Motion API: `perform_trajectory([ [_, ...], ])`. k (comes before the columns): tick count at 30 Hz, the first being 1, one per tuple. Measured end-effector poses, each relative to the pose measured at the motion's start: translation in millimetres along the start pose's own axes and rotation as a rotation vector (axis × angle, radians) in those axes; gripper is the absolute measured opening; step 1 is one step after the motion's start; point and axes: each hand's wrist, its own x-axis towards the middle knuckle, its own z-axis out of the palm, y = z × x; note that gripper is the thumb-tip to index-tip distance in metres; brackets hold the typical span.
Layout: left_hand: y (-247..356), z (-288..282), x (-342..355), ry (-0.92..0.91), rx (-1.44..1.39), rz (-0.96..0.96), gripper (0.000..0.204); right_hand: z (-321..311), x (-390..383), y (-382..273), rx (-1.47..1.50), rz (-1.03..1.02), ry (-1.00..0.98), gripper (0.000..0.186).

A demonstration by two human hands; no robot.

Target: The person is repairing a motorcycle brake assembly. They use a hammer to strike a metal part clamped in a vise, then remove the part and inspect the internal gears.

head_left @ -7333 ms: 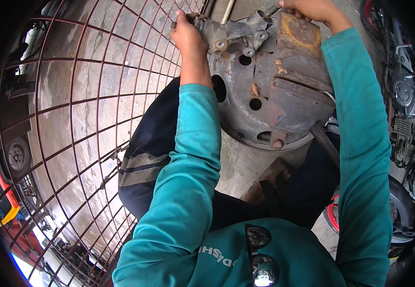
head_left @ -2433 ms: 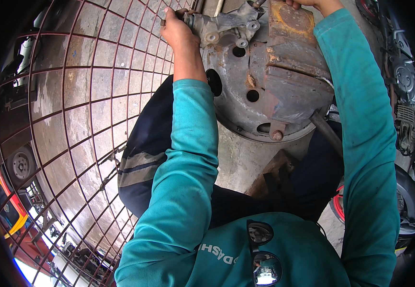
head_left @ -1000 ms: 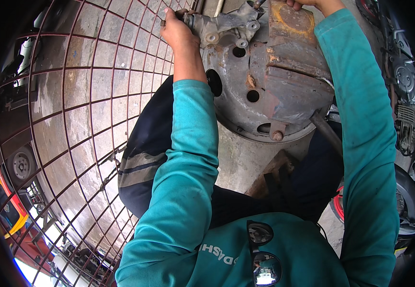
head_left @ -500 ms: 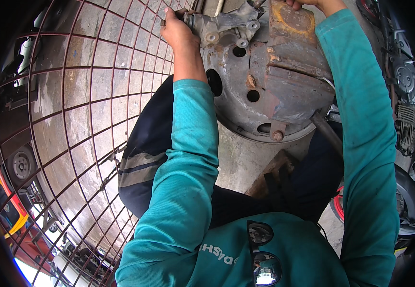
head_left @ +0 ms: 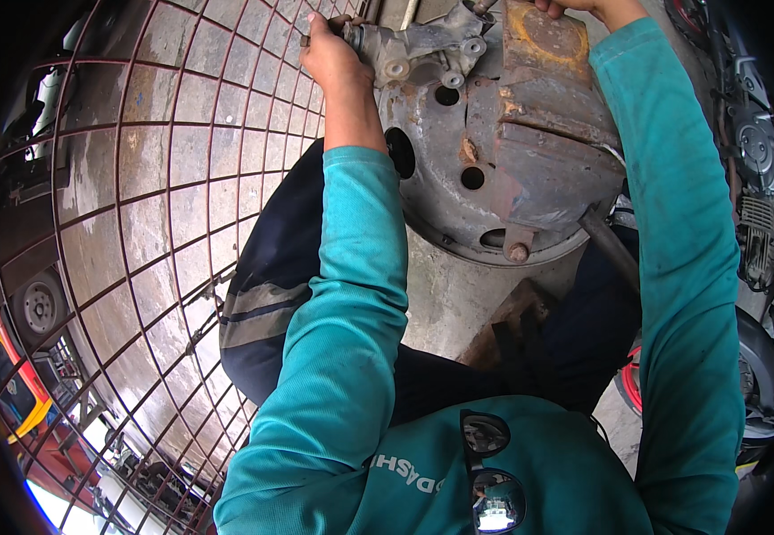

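Left of the steel wheel disc [head_left: 431, 178], you have a brown wire mesh [head_left: 146, 187] standing over the concrete. Near the disc's far left edge, your left hand [head_left: 333, 55] has its fingers wrapped around the left end of a gray metal casting [head_left: 427, 53], the thumb pointing away from you. That casting lies across the disc's far left part. A dark rod [head_left: 484, 5] meets the casting's right end, beyond the disc. On the disc's right half sits a rusty vise [head_left: 547, 178]. Past its far end is your right hand [head_left: 594, 5], cut off by the upper edge; you can't tell what its bent fingers hold. Well right of the disc stands a motorcycle [head_left: 755, 156].
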Motion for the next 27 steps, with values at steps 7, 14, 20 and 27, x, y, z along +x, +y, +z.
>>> perform_trajectory([
  [7,0,2,-2,0.009,0.002,-0.012,0.043,-1,1,0,0.026,0.061,0.019,0.026],
  [14,0,2,-1,-0.003,0.001,0.006,0.044,-1,-5,-4,0.013,0.01,0.006,0.023],
  [20,-1,1,0,0.002,0.004,0.005,0.045,-1,-1,0,0.002,0.007,0.012,0.022],
  [27,0,0,-1,0.006,0.004,-0.003,0.045,1,-2,-9,-0.169,0.041,0.098,0.034],
])
